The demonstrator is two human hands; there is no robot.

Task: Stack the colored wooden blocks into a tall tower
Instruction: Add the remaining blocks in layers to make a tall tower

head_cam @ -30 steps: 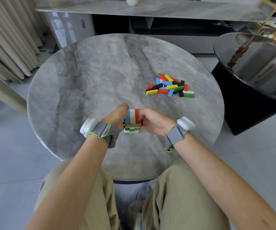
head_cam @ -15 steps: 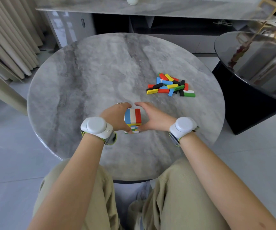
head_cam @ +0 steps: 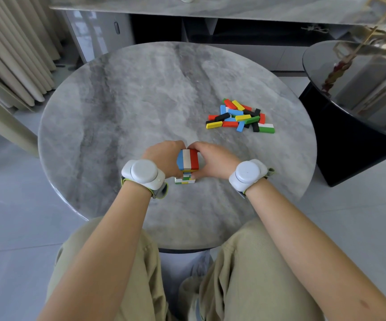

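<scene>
Both hands clasp the tower by the tabletop's near edge.
The tower [head_cam: 187, 162], topped blue, white and red, stands just inside the near edge of the tabletop [head_cam: 129, 100]. The left hand [head_cam: 164, 156] and right hand [head_cam: 215, 159] grasp its sides, fingers curled round it. Loose blocks [head_cam: 239, 115] lie toward the right edge. An uneven squeeze, or a finger snagging on release, could shear layers or topple it.

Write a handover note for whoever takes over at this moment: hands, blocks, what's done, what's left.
Left hand and right hand: both cupped round the tower, one on each side.
Done: several layers stacked near the front edge of the table; top layer blue, white, red.
Loose blocks: piled to the tower's far right.
Left: let go, stack the pile on top.
</scene>
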